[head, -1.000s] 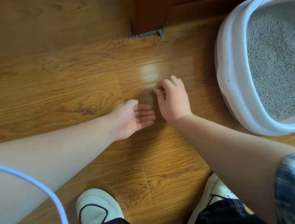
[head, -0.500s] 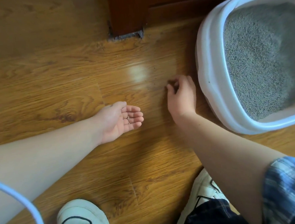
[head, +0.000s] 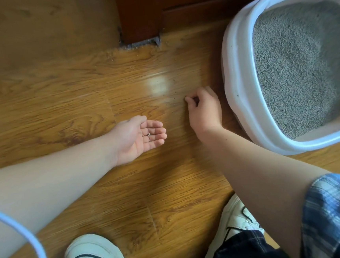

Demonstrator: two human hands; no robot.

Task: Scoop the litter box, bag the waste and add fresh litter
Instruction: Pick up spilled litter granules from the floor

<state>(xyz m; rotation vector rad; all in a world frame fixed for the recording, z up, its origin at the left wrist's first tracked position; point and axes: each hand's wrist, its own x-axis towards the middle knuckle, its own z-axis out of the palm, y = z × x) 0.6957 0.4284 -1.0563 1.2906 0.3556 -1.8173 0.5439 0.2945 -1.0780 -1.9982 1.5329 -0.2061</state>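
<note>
The white litter box [head: 239, 65] stands on the wooden floor at the right, filled with grey litter [head: 303, 65]. My left hand [head: 139, 137] lies palm up just above the floor, fingers straight, with a few litter grains [head: 149, 134] resting on the fingers. My right hand [head: 204, 109] is beside the box's left wall, knuckles up and fingers curled. Its thumb and forefinger pinch at the floor among stray grains [head: 172, 93].
A dark red wooden furniture leg [head: 139, 18] meets the floor at the top, with dust at its base. My two white shoes [head: 92, 257] [head: 234, 222] are at the bottom. A pale blue curved rim [head: 31, 244] crosses the lower left corner.
My right hand has moved right, from next to the left hand to the floor beside the litter box. The left hand has turned palm up, showing grains on its fingers.
</note>
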